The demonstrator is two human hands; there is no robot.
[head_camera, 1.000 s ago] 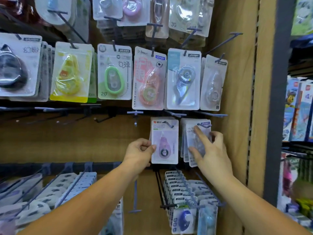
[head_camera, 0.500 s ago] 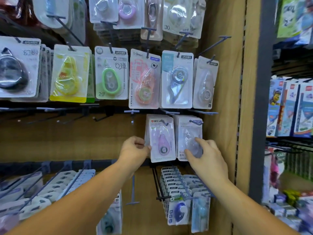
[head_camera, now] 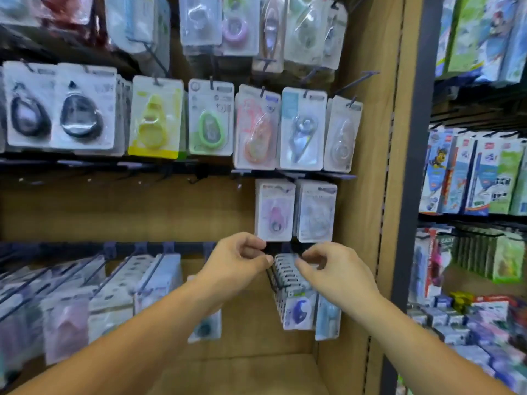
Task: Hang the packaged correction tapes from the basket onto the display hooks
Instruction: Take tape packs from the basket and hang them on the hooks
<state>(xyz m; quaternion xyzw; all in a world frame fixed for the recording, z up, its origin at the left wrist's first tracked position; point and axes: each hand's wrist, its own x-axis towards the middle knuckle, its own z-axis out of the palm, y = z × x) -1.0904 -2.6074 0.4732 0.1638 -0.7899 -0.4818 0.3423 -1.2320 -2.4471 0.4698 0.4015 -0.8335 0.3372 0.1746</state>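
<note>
Left hand (head_camera: 239, 262) and right hand (head_camera: 335, 270) curl loosely below hung packs (head_camera: 275, 212)

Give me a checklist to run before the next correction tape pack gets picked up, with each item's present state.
1. The pink pack hangs straight on its hook: ok.
2. The clear pack hangs beside it, level with it: ok.
3. The left hand is below the pink pack, fingers loosely curled, and holds nothing: ok.
4. The right hand is below the clear pack and holds nothing: ok.
5. There are empty hooks left of the pink pack for more stock: ok.
6. The basket with the remaining packs is out of view: cannot tell.
</note>
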